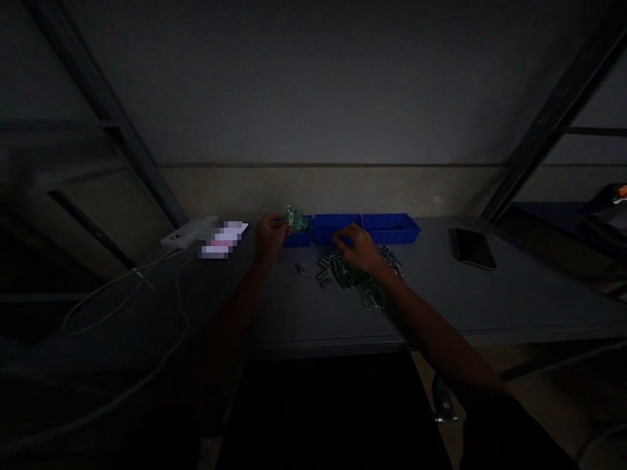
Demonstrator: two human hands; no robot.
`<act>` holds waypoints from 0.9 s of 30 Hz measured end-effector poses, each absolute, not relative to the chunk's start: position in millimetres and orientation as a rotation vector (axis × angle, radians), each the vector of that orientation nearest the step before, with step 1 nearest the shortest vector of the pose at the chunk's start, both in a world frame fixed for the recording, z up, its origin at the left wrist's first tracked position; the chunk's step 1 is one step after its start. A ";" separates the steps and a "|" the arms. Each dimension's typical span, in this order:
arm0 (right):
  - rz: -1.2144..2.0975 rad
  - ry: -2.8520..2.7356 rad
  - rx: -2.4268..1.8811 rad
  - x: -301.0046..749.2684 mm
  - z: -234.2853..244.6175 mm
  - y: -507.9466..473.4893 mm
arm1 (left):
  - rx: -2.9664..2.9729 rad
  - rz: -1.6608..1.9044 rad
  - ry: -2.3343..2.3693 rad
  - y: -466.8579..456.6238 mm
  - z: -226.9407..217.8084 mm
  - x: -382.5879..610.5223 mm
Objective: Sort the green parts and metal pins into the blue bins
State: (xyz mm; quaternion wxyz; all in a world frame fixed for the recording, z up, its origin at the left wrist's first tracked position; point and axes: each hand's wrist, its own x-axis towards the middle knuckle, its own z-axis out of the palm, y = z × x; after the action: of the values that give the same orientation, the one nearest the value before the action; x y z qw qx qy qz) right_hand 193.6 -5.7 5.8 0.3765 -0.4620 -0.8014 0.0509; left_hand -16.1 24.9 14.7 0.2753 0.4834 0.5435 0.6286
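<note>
My left hand (270, 236) is closed on the edge of a small green-tinted clear plastic bag (294, 218), held up over the left blue bin (298, 241). My right hand (358, 249) hovers in front of the middle blue bin (337, 223), fingers curled together; whatever they hold, if anything, is too small and dark to make out. Beneath and around it lie many small metal cylindrical pieces (337, 273) in a loose pile. Another green-tinted plastic bag (371, 297) lies under my right wrist, partly hidden. One metal piece (300, 267) rests apart, nearer my left hand.
A third blue bin (392, 234) stands at the right end of the row, near the wall. A dark phone (473, 248) lies on the grey table (313, 323) to the right. At left are a lit phone (223, 240), a white box-like device (183, 235) and loose cables (181, 294).
</note>
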 end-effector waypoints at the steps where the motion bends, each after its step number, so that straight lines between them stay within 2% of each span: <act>1: 0.125 -2.051 -1.201 193.7 5.0 -4.9 | 1.323 1.679 1.495 26.4 13.7 -17.3; 10: 0.102 -2.057 -1.355 212.0 9.3 6.6 | 1.840 1.545 2.042 52.1 16.5 -8.0; 21: 0.142 -2.036 -1.530 238.7 18.5 12.6 | 2.072 0.970 2.278 31.8 8.0 18.9; 27: 0.295 -2.149 -1.649 255.7 17.1 16.1 | 2.111 1.020 2.249 11.7 9.3 19.1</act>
State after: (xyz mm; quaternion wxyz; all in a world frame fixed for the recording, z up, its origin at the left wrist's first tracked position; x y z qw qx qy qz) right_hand 255.7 16.1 17.1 0.2071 -0.5921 -0.7716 0.1059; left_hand 19.1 11.7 9.3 -0.0535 0.6489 0.6912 0.3137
